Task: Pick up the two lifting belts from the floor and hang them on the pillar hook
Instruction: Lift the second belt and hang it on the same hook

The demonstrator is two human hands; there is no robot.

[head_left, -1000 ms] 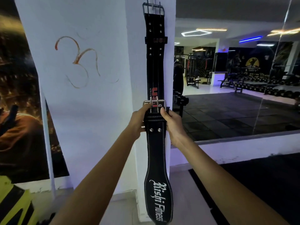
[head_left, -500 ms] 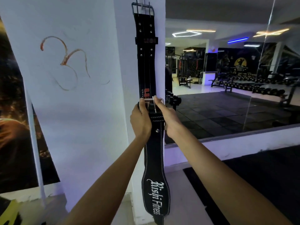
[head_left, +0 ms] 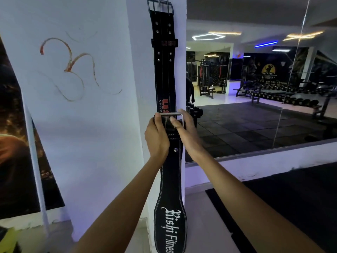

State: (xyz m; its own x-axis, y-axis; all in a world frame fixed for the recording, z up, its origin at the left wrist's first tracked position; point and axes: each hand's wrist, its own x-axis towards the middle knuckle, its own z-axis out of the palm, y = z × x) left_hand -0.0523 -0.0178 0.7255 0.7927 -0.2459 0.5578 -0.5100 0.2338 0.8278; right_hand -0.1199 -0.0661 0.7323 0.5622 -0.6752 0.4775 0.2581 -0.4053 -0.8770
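A black lifting belt with red lettering (head_left: 164, 70) hangs flat against the white pillar (head_left: 138, 73), its steel buckle caught on the pillar hook (head_left: 160, 1) at the top. A second black belt with white script lettering (head_left: 170, 207) hangs below it in front of the pillar. Both hands grip this second belt at its silver buckle (head_left: 171, 115). My left hand (head_left: 156, 137) holds the left side. My right hand (head_left: 186, 132) holds the right side, thumb pressed on the buckle.
A large wall mirror (head_left: 255, 106) to the right reflects gym machines and dumbbell racks. A dark poster (head_left: 16, 143) covers the wall at left, beside a red painted symbol (head_left: 73, 68). Black floor mat (head_left: 291, 207) lies at lower right.
The view has shifted slightly and my hands sit a little higher along the hanging belt. My right thumb now presses over the buckle; both hands keep their grip.
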